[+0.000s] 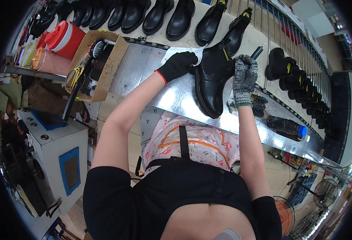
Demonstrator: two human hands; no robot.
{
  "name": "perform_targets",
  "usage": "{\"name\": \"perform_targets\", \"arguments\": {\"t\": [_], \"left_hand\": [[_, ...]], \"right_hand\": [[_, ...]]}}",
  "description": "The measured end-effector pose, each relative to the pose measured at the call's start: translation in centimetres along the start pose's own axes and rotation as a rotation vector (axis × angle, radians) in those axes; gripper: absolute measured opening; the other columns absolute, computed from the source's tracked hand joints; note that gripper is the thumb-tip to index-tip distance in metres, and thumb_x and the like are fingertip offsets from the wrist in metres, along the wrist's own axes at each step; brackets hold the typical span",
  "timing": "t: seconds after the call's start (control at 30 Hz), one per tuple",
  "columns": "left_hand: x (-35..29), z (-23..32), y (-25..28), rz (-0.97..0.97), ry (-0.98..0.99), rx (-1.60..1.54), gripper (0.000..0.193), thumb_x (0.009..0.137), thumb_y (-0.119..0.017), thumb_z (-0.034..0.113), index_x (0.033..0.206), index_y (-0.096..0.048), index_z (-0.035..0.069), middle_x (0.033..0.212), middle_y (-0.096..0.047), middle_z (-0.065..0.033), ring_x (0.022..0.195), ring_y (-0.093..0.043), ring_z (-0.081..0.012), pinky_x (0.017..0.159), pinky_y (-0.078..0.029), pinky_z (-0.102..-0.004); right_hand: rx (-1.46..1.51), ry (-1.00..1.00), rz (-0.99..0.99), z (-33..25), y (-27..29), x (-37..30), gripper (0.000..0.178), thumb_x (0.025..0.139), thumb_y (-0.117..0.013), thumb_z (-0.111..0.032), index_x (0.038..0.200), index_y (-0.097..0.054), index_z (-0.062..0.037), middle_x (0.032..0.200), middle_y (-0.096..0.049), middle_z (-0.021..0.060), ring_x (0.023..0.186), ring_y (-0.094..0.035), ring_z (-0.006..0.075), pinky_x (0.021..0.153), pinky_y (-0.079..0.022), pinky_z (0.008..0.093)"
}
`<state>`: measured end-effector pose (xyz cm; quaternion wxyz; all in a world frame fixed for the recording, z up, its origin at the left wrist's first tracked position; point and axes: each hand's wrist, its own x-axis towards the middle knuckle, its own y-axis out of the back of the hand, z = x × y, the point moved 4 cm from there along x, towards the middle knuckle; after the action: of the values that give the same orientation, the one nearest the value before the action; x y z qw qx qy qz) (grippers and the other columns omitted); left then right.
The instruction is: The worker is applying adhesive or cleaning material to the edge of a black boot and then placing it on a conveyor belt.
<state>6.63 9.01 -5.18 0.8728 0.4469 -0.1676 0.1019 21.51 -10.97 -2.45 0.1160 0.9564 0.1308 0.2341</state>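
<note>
One black ankle boot (216,82) is seen at the metal bench (138,76), at one o'clock from the view's centre, its underside hidden. At the boot's ten o'clock, a white sheet (200,54), hard to tell as cloth or paper, is held and partly covered by the black-gloved left hand (177,66); at three, the grey-gloved right hand (245,78) is curled beside the shaft, and whether the boot is gripped cannot be told. Toward eleven, a row of boots (180,20) is cut off, its full count uncertain. One cardboard box (111,70), one pair of scissors (75,76) and one red jug (66,38) are seen toward nine; one blue-capped bottle (284,125) at four.
</note>
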Motion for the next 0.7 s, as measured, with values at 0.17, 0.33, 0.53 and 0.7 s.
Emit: {"name": "perform_targets", "arguments": {"t": [0.17,0.33,0.53,0.7], "left_hand": [[-1.9,0.0,-0.8,0.185,0.017,-0.172,0.022,0.073,-0.066,0.002,0.095,-0.064,0.002,0.085,-0.065,-0.0102,0.075,-0.063,-0.0228,0.069,-0.050,-0.0323],[-6.6,-3.6,3.5,0.654,0.560,-0.746,0.008,0.081,-0.062,0.008,0.085,-0.063,0.001,0.077,-0.062,-0.0015,0.072,-0.056,-0.0087,0.065,-0.045,-0.0257],[-14.2,-4.7,19.2,1.203,0.496,-0.899,0.020,0.081,-0.061,0.005,0.100,-0.056,0.005,0.098,-0.058,-0.0062,0.094,-0.058,-0.0191,0.087,-0.047,-0.0333],[-14.9,0.8,21.0,1.223,0.468,-1.121,0.042,0.086,-0.058,0.014,0.123,-0.044,-0.001,0.113,-0.054,-0.0124,0.105,-0.055,-0.0243,0.090,-0.048,-0.0383]], "right_hand": [[0.037,0.017,0.011,-0.6,-0.2,-0.4,0.020,0.081,-0.067,-0.008,0.097,-0.059,0.0002,0.097,-0.060,0.0144,0.094,-0.058,0.0258,0.087,-0.044,0.0350],[0.015,-0.031,-0.012,-0.9,0.0,-0.1,0.019,0.082,-0.064,-0.004,0.100,-0.058,-0.0003,0.097,-0.061,0.0098,0.092,-0.058,0.0185,0.087,-0.045,0.0302],[-0.040,-0.028,-0.001,-2.1,-0.6,-0.5,0.017,0.082,-0.063,0.001,0.098,-0.058,-0.0016,0.095,-0.061,0.0052,0.088,-0.057,0.0126,0.085,-0.047,0.0270],[0.017,0.207,-0.187,-7.9,-2.2,-3.9,0.027,0.080,-0.064,0.005,0.102,-0.052,-0.0041,0.097,-0.057,0.0054,0.092,-0.056,0.0148,0.085,-0.048,0.0278]]}}
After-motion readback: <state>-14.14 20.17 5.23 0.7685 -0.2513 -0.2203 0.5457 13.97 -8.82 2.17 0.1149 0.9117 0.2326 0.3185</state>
